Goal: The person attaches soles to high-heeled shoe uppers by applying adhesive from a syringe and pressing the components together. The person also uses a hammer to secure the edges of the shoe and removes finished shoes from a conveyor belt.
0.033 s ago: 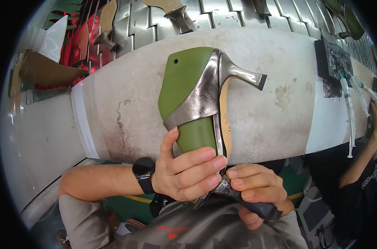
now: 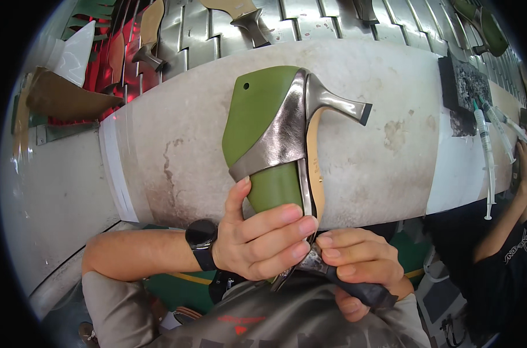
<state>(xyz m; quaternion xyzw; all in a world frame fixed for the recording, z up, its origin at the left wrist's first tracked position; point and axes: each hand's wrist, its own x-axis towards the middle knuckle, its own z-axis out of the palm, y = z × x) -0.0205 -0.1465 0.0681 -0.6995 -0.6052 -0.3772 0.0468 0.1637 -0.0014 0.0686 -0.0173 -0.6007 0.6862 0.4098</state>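
A metallic grey high-heeled shoe (image 2: 286, 132) sits on a green shoe last (image 2: 257, 113), its heel up and pointing right, its tan sole facing right. My left hand (image 2: 263, 238) is closed around the front part of the shoe, fingers over its edge and thumb on the last. My right hand (image 2: 362, 267) grips a tool with a dark wrapped handle (image 2: 365, 292). The tool's mottled grey head (image 2: 314, 261) is against or very close to the sole edge near the toe. My left fingers partly hide the toe, and I cannot tell the tool's exact kind.
A pale stained work surface (image 2: 368, 174) lies under the shoe. Beyond it runs a metal slat conveyor (image 2: 310, 26) with several shoes. A dark block (image 2: 463, 87) and several syringes (image 2: 485, 156) lie at right, near another person's arm (image 2: 515, 203). A brown curved piece (image 2: 69, 98) stands at left.
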